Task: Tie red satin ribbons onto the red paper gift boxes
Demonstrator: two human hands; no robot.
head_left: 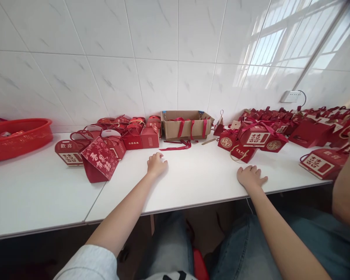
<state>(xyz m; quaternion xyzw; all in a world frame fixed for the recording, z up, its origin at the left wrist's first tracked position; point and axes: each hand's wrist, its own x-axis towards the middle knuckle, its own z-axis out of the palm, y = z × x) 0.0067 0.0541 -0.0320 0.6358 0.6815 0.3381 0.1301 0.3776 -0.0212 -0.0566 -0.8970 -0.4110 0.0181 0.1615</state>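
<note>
My left hand (pixel 157 165) rests on the white table (pixel 189 175), its fingers curled loosely; no object shows in it. Just beyond it lies a dark red ribbon (pixel 176 147), not touched. Farther right, my right hand (pixel 251 178) lies palm down near the table's front edge with its fingers spread and nothing held. Beyond that hand stand red gift boxes, among them one with a gold cord (pixel 241 153) and one with a pink ribbon and a white label (pixel 255 137). A cardboard box (pixel 186 129) with red ribbons over its rim stands by the wall.
Several red gift boxes (pixel 100 158) stand left of my left hand. A red plastic basin (pixel 23 136) is at the far left. More red boxes (pixel 310 132) crowd the right side, where another person's arm (pixel 348 182) reaches in. A power strip (pixel 291 96) hangs on the wall.
</note>
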